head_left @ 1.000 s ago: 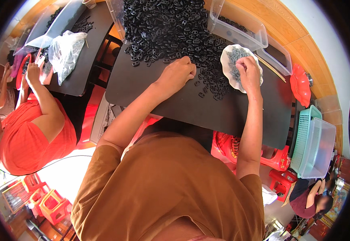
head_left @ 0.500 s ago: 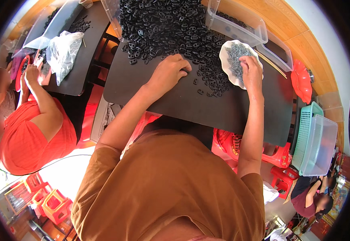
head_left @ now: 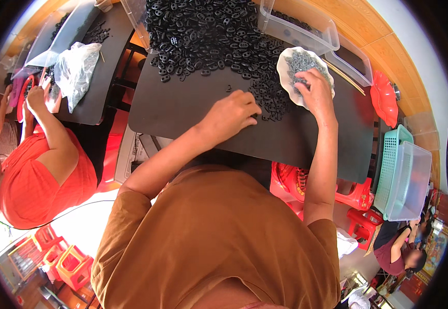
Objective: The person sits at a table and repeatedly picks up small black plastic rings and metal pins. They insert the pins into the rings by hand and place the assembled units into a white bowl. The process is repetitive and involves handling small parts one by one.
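**Both hands lowered at the small parts on a dark table**

The left hand (head_left: 230, 113) is held low with its fingers curled, the fingertips brought down just beside the near left edge of a loose scatter of small black hook-like pieces (head_left: 271, 98). Whether anything is pinched under them cannot be told, since the fingertips are turned away and shaded. The right hand (head_left: 318, 97) is held over a white scalloped plate (head_left: 282, 74), its thumb and fingers bent into a loose curve at the heap of tiny silvery-grey metal pieces (head_left: 301, 61) by which the plate is filled. Something dark is shown between thumb and fingers, but whether a piece is gripped there or only shadow is seen cannot be told.

The metal pieces are probably kept on a plate so that they are not scattered, and the plate seems to be set on the right for easy reach. The black scatter lies between the hands, where both can be brought to it.

Beyond, a broad pile of black oval pieces with two holes (head_left: 203, 38) is spread over the far part of the dark flat table (head_left: 170, 108), the near strip apparently being left as working room. A clear plastic bin (head_left: 314, 44) is placed behind the plate, and slim pale wooden sticks (head_left: 346, 78) are laid beside it.

At the left, another table is occupied by a co-worker in red (head_left: 49, 180).
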The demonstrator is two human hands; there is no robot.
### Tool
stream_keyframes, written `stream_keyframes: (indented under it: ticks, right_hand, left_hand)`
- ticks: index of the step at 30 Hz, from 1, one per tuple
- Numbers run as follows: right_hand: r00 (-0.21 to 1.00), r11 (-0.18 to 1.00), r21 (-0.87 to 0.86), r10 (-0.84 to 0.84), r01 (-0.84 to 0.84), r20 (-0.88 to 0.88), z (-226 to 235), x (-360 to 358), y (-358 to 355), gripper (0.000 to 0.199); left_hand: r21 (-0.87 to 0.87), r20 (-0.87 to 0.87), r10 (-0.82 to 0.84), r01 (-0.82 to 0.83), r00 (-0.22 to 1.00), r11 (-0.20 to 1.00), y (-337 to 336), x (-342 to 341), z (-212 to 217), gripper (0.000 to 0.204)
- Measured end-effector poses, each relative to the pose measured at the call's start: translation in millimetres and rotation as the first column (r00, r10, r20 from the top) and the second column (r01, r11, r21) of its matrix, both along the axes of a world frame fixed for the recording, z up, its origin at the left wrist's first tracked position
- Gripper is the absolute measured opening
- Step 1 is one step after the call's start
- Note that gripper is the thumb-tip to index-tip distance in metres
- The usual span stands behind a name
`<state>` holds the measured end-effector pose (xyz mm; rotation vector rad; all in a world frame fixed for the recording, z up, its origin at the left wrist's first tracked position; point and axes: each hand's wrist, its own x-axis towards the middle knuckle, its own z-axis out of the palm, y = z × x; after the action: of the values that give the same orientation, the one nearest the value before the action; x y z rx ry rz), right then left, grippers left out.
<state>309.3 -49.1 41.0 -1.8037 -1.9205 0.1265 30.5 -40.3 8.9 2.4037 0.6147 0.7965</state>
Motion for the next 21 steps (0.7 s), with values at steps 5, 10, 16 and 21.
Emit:
stream_keyframes:
  ticks: [5,10,16,21]
  right_hand:
    - [0.995,0.998,-0.066,0.008,-0.002,0.098,-7.8,8.6,7.3,0.015]
    - [0.998,0.994,-0.107,0.013,-0.006,0.068,-4.1,8.4,12.4,0.011]
    - [0.992,0.995,-0.085,0.058,-0.049,0.108,-3.3,6.0,17.8,0.007]
    - [0.992,0.997,-0.053,0.064,-0.059,0.106,-2.3,4.8,19.9,0.007]
  left_hand:
    - [-0.048,-0.038,-0.025,0.023,0.999,0.999,-1.1,6.7,-6.3,0.014]
    - [-0.086,-0.017,-0.056,0.055,0.998,0.995,1.4,4.8,-2.8,0.012]
    - [-0.226,0.142,-0.061,0.093,0.988,0.970,4.1,1.0,-3.4,0.011]
    - [-0.232,0.201,-0.034,0.081,0.979,0.969,23.5,3.1,5.1,0.013]
